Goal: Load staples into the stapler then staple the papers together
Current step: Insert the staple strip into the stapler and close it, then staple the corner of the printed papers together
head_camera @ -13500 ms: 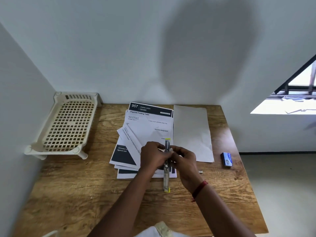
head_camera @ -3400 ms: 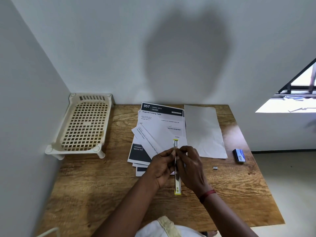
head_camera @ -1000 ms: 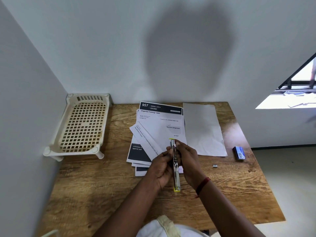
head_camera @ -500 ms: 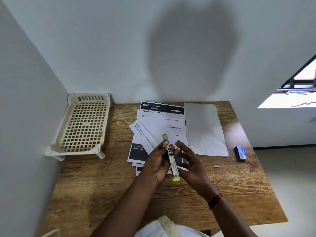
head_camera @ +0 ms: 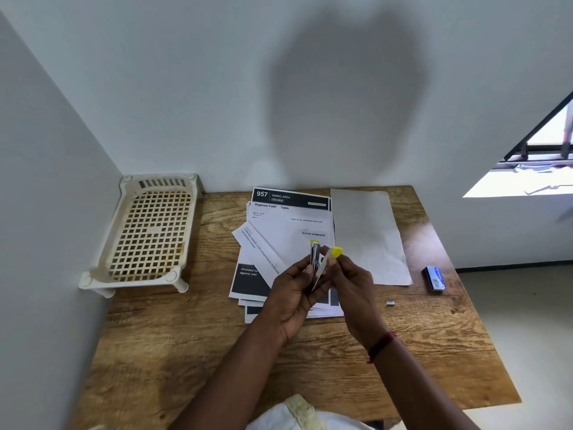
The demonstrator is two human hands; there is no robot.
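We grip stapler (head_camera: 315, 258) body in left hand (head_camera: 294, 294), fingers curled round it, above papers (head_camera: 280, 226). Right hand (head_camera: 352, 282) pinches yellow-tipped arm (head_camera: 337, 252), swung off body. We judge stapler light, stiff, slick, hinge loose: hold sides, clear of channel. Papers thin, fanned loose on table (head_camera: 186, 352). Staple strip (head_camera: 390, 303), staple box (head_camera: 434, 277) lie to right.

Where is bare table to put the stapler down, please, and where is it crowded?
Bare wood lies between the plastic tray and the printed papers, and at the table front, left of the arms. Crowded: the middle, with papers and blank sheet; at right lie the staple box and loose staples.
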